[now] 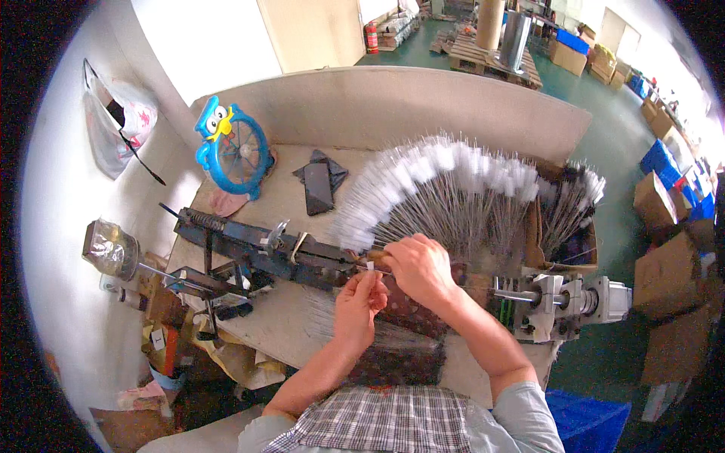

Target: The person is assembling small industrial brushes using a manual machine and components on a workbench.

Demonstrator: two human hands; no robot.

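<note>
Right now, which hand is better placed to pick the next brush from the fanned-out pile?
Probably the right hand: it already rests at the base of the fanned brushes. The left hand sits lower, pinching a small white piece beside the dark metal tool.

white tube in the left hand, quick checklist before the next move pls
1. Left hand pinches the small white tube at its fingertips: ok.
2. Right hand rests at the base of the fanned wire rods: ok.
3. Tube lined up with a rod tip: cannot tell, too small.
4. Dark metal jig lies flat on the table, apart from the hands: ok.
5. Blue toy fan stands clear of the rods: ok.
</note>
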